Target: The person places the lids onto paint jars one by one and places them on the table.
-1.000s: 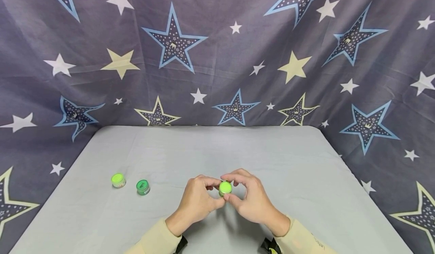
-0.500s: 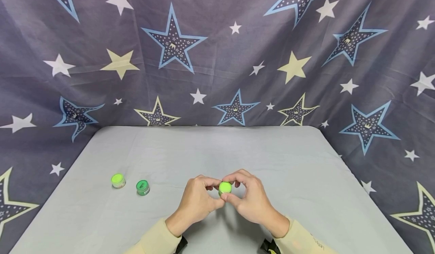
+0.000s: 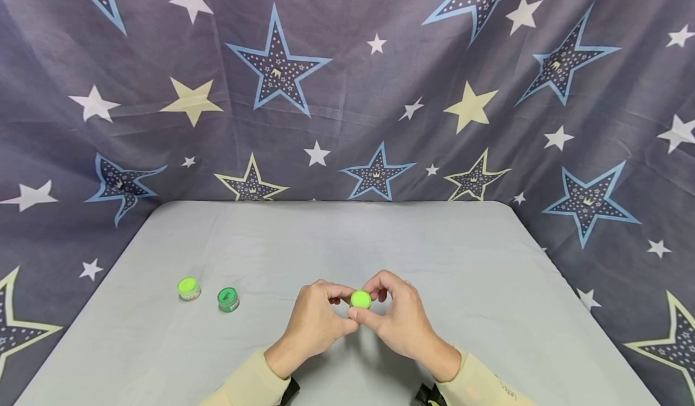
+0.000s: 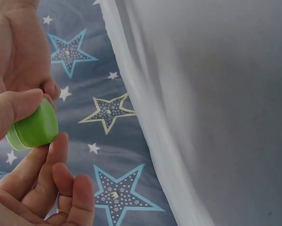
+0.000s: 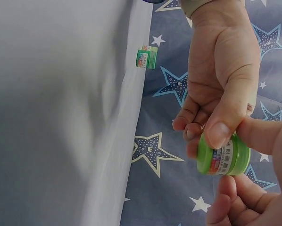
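A small round jar [image 3: 360, 300] with a lime-green lid is held between both hands, over the near middle of the table. My left hand [image 3: 317, 315] grips its left side between thumb and fingers. My right hand [image 3: 400, 318] pinches it from the right, thumb at the front and index finger behind. The right wrist view shows the jar [image 5: 223, 157] tilted on its side, with a printed label round its middle. In the left wrist view, the left thumb lies across the green jar [image 4: 39, 125].
On the left of the grey-covered table [image 3: 347, 237] stand another lime-lidded jar [image 3: 189, 288] and a dark-green-lidded jar [image 3: 228, 299]. A star-patterned curtain [image 3: 347, 92] hangs behind the table and along both sides.
My right thumb has slid left across the front of the jar, while the right index finger has moved back to the right. The left hand stays in place.
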Demonstrator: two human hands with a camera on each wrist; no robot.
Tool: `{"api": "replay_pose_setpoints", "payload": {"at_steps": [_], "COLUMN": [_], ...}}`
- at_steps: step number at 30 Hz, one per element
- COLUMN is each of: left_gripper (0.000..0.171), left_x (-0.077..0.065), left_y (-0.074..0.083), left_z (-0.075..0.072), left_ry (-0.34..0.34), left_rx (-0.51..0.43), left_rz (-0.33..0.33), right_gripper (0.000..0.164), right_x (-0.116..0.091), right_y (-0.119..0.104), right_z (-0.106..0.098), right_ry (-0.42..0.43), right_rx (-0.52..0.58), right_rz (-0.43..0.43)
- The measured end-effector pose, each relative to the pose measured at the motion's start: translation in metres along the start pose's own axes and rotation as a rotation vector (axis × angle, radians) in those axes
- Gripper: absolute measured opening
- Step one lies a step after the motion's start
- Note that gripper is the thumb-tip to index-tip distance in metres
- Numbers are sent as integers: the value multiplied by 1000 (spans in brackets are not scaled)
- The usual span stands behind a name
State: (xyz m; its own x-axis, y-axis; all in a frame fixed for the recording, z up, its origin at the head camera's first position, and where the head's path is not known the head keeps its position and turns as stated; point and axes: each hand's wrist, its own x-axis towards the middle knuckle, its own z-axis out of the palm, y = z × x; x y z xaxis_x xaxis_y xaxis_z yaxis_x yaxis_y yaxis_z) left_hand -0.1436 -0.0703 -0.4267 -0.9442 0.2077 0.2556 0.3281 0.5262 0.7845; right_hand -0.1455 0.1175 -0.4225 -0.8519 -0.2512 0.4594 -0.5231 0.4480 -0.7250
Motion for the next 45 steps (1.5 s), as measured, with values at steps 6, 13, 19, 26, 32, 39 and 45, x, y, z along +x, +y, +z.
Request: {"api": "replay_pose_setpoints", "payload": {"at_steps": [6,13,19,26,32,39,45], "left_gripper": [30,29,28,26,25,25,26], "left_x": [0,0,0,0,-1,-1,-1], "left_y": [0,1,1,0,1,1,1], "left_z": [0,0,-1,0,0,0,0], "left_ry": [-3,-1,-1,-9,-5,-2,4], "left_rx": [-4,0,7,9,12,11,14], "left_rz": [5,7,17,4,4,8,12], "right_gripper": [38,40,48,47,43,39,36], "right_x": [0,1,1,0,-1,1,1], "right_y": [0,-1,1,1,0,0,0], "right_z": [1,-1,-5,-6,-6,-5,-4], "right_ry": [-5,-8,-16,-63,-80,-50,-8], "right_rx": [11,1,-55,-66,-50,-63,-79], "right_rz": [49,37,-52,-90,-91,-110,-119]}}
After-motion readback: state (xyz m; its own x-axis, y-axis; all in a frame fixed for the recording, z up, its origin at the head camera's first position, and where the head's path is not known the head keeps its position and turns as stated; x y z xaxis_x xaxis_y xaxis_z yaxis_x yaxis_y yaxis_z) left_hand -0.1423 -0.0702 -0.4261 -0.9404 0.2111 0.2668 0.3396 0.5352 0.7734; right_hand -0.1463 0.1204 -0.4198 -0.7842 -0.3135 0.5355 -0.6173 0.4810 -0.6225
